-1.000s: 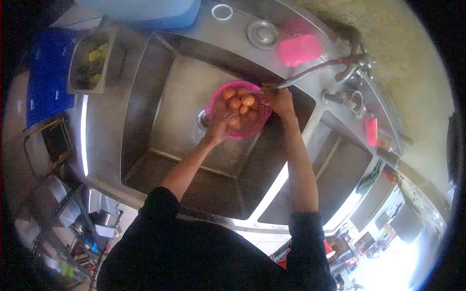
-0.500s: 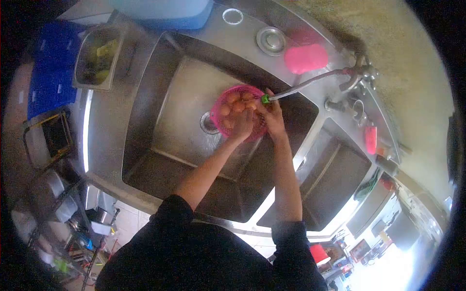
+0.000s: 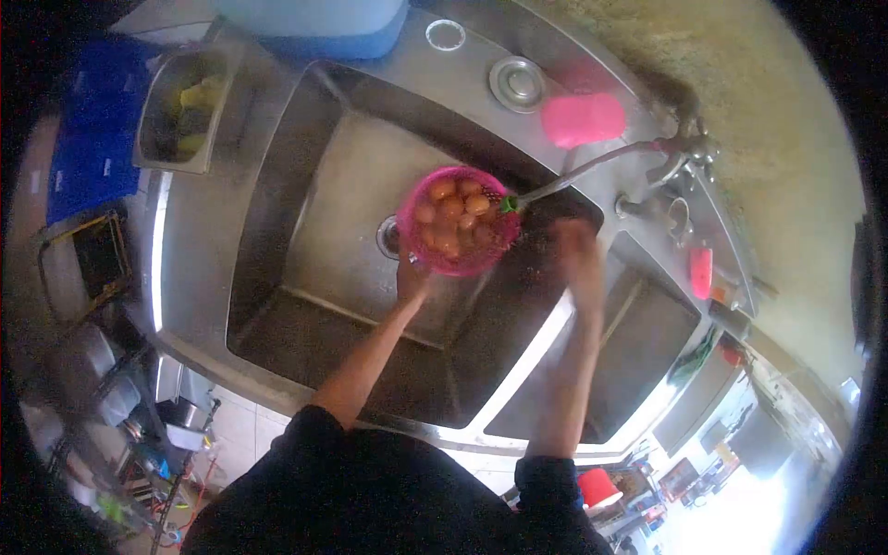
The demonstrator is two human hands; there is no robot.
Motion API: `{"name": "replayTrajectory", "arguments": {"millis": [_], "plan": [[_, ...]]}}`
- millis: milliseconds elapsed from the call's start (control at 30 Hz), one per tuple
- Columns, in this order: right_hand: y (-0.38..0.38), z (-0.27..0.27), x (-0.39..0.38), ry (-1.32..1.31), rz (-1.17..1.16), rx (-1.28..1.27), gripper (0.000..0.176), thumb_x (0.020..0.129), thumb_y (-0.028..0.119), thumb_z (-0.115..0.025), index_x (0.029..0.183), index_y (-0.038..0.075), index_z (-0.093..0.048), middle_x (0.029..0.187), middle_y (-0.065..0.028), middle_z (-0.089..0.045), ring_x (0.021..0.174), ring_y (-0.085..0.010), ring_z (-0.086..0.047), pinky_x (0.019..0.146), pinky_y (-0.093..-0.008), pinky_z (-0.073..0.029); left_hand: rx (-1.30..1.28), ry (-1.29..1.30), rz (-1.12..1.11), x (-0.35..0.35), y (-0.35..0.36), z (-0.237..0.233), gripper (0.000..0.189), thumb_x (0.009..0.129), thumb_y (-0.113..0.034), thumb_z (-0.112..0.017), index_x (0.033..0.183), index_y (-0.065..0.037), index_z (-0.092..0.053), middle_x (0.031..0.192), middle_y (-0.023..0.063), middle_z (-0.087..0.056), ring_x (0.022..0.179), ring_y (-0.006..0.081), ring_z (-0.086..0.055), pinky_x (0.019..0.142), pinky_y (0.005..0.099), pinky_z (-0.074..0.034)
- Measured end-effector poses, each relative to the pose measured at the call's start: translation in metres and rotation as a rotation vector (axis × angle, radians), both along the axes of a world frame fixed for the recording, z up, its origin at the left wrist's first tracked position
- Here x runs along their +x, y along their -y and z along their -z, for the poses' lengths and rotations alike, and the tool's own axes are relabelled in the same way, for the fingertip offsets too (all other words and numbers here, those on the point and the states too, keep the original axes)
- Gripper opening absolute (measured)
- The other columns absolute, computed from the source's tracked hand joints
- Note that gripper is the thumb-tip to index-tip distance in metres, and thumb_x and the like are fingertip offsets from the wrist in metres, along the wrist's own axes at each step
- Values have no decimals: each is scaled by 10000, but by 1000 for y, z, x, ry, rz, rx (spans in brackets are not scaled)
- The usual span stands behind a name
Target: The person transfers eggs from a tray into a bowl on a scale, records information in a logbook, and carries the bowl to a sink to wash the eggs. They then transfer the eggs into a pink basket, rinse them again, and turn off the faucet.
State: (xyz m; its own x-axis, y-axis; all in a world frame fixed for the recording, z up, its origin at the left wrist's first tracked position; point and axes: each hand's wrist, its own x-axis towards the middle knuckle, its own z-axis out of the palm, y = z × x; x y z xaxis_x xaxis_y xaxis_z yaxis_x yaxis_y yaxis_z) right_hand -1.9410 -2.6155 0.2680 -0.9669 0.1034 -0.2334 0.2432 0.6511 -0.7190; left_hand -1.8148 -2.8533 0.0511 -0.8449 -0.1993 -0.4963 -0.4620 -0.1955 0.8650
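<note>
A pink basket [image 3: 499,257] full of brown eggs [image 3: 450,209] is in the large sink [image 3: 342,176], beside the drain. My left hand [image 3: 413,277] grips the lower left edge of the basket; its fingers are partly hidden by the rim. My right hand [image 3: 577,250] is smeared by motion over the sink's right side, apart from the basket, and its fingers cannot be made out. The green tip [image 3: 509,204] of the tap hose [image 3: 592,168] hangs at the basket's upper right edge.
A pink block-shaped item [image 3: 583,120] and a round metal strainer [image 3: 518,84] lie on the back ledge near the tap [image 3: 684,153]. A smaller sink [image 3: 638,342] adjoins on the right. On the left counter stands a metal pan [image 3: 185,111] with yellow-green contents.
My left hand has gone from among the eggs to the basket's lower left edge. My right hand has left the hose tip and moved right. The eggs are now uncovered.
</note>
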Motion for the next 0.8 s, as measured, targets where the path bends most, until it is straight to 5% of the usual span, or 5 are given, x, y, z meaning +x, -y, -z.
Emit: {"name": "replayTrajectory", "arguments": {"millis": [167,333,533,700,800], "plan": [[-41,-65,-70,-741,309,-153,359,1037,278,-442,1293,57,-560,1073,-73,-627,902,-151,-588,774,-300,-496,18,-58,147,-28,5,16,783,845,-106,-701,1491,-110,-257,1331,129,-534,1141,250,-585,910,368,-510],[-65,-85,-93,-468,160,11,433,1049,349,-397,1329,54,-548,1031,-89,-628,859,-116,-592,730,-265,-473,-100,-10,372,-61,23,31,720,874,-110,-665,1477,-81,-272,1224,155,-612,1063,266,-641,890,384,-519],[-104,-79,-118,-317,30,52,475,1027,480,-391,850,71,-556,706,-29,-583,539,-83,-461,481,-250,-359,170,52,230,-50,55,-2,622,917,-163,-646,1447,-70,-335,1281,129,-583,1122,228,-607,943,341,-490],[-120,-83,-137,85,213,-496,523,998,556,-396,897,77,-581,730,-38,-589,507,-105,-453,454,-252,-352,-131,-23,588,-3,122,-46,316,946,-232,-599,1162,-1,-608,1256,145,-592,1151,201,-580,987,329,-444],[-67,-103,-108,29,398,-574,688,911,699,-415,1202,91,-547,938,-95,-609,670,-185,-613,565,-315,-449,-331,-24,690,39,163,-56,361,963,-269,-580,1204,0,-561,1182,147,-630,1074,226,-619,951,330,-458]]}}
